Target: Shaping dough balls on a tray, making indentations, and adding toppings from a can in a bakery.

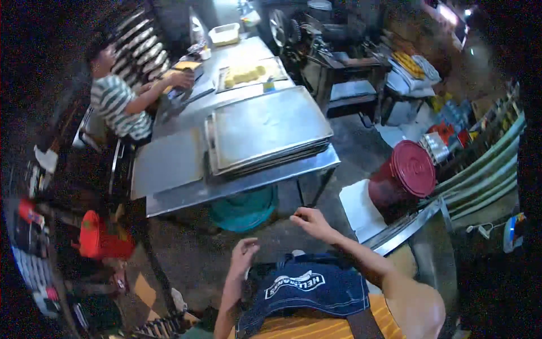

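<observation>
My left hand (244, 257) hangs above the floor before my dark apron, fingers loosely bent and apart, holding nothing. My right hand (310, 225) is raised a little higher, also empty with fingers slightly curled, short of the steel table (248, 186). On that table's near end sit a stack of metal baking trays (268, 124) and a single flat sheet tray (166, 161). A tray farther along holds pale yellow dough pieces (245, 73).
A co-worker (116, 104) in striped top works at the table's left. A teal tub (240, 212) is underneath; a maroon lidded bin (412, 169) stands right, red object (99, 237) left. Machinery (305, 34) and a tray rack (147, 45) are behind.
</observation>
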{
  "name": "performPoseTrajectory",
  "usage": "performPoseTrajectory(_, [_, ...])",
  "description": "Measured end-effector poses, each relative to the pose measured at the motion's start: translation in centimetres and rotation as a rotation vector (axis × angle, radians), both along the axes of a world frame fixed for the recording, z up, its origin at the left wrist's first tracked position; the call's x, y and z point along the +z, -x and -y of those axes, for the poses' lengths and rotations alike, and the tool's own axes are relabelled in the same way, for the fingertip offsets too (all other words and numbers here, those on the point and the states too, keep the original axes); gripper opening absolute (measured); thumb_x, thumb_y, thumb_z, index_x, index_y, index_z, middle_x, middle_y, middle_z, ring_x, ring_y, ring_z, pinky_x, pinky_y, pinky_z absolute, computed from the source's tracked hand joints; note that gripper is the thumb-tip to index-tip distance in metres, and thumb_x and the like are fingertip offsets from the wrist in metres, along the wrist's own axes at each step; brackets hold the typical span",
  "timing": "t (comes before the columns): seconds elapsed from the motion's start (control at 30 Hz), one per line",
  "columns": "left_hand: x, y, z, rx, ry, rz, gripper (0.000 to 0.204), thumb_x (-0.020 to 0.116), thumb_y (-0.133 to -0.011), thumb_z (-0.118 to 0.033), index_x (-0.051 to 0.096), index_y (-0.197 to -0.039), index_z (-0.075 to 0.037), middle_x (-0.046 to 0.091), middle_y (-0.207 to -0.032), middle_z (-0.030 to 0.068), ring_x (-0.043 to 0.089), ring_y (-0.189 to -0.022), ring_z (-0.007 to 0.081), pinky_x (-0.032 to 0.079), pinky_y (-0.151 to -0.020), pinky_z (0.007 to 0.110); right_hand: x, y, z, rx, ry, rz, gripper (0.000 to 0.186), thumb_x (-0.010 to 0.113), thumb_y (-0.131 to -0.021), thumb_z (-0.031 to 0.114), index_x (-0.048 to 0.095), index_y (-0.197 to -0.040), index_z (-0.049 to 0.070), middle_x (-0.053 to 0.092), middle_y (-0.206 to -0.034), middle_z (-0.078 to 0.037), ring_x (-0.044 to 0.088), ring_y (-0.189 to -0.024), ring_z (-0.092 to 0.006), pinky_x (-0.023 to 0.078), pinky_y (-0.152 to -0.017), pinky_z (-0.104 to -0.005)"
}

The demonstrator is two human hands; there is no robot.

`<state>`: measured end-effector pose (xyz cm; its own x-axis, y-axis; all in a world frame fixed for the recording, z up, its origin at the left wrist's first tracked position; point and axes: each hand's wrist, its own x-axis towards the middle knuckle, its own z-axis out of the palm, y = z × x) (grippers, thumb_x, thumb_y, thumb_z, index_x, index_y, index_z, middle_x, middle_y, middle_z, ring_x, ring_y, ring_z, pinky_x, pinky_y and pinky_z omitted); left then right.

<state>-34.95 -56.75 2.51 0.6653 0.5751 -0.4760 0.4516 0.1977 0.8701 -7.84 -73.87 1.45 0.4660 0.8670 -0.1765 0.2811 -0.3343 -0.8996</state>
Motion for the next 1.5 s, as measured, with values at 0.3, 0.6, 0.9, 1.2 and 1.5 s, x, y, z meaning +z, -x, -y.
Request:
performPoseTrajectory(0.3, [1.2,-16.4,0.1,-0.639,0.188,0.268,0.029,0.068,-0.101,-0.013,0.064,-0.128,-0.002,0.069,-0.116,0.0039,0.064,-0.106,0.0109,0.052,-0.095,0.028,-3.7,-5.0,9.1,-0.762,-0.119,0.050,0.027,0.072,-0.098,0.028,0.071,-0.099,0.001,0.069,-0.076,-0.005,0.063,-0.071,-0.0123,0.052,-0.066,-0.0317])
performPoseTrajectory(0.6, [1.0,-31.5,-5.8,-0.996,0.330,0.311,0.030,0.066,-0.103,-0.013,0.062,-0.131,-0.001,0.067,-0.123,0.0052,0.064,-0.111,0.0127,0.051,-0.098,0.029,-7.1,-4.1,10.7,-1.284,-0.103,-0.148,0.024,0.069,-0.101,0.029,0.069,-0.102,0.005,0.069,-0.082,-0.001,0.058,-0.065,-0.0067,0.049,-0.058,-0.0236])
performPoseTrajectory(0.9, [-5.0,-47.8,-1.6,-0.939,0.339,0.372,0.028,0.069,-0.101,-0.019,0.065,-0.124,-0.003,0.068,-0.111,0.0021,0.061,-0.098,0.0078,0.052,-0.088,0.027,-13.9,-16.9,12.5,-1.237,0.002,-0.222,0.022,0.066,-0.103,0.026,0.064,-0.100,0.005,0.066,-0.083,-0.003,0.058,-0.064,-0.0079,0.049,-0.058,-0.0244])
performPoseTrajectory(1.2, [-3.5,-62.7,0.7,-0.684,0.101,0.382,0.026,0.067,-0.099,-0.013,0.064,-0.123,-0.003,0.069,-0.114,0.0070,0.068,-0.103,0.0150,0.055,-0.093,0.033,-14.4,-45.2,15.2,-0.891,-0.086,-0.226,0.015,0.072,-0.098,0.017,0.064,-0.104,0.006,0.061,-0.081,0.002,0.056,-0.069,-0.0059,0.045,-0.061,-0.0226])
performPoseTrajectory(1.5, [-3.3,-64.9,-7.3,-0.187,-0.025,0.304,0.026,0.070,-0.099,-0.009,0.065,-0.123,-0.001,0.069,-0.117,0.0053,0.066,-0.109,0.0133,0.051,-0.099,0.031,-11.5,-65.2,-4.1,-0.539,-0.170,-0.244,0.045,0.080,-0.090,0.012,0.059,-0.129,0.005,0.068,-0.110,-0.004,0.063,-0.094,-0.0116,0.052,-0.083,-0.0266])
